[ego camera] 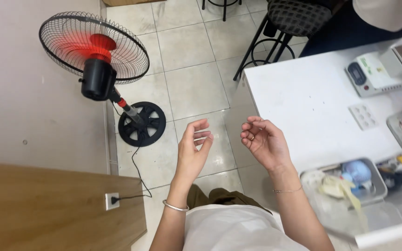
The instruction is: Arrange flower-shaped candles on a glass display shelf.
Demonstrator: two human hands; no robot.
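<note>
Hands, pair: left hand [194, 144] and right hand [262, 142] raised mid-frame above the tiled floor [187, 69], fingers loosely curled, nothing visibly grasped. Right: white counter [303, 97], tray [373, 179] untouched. Upper left: standing fan [96, 60].

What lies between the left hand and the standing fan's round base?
In the head view, only bare floor tile separates the left hand from the fan base; the fan's black cord trails off below that stretch.
</note>
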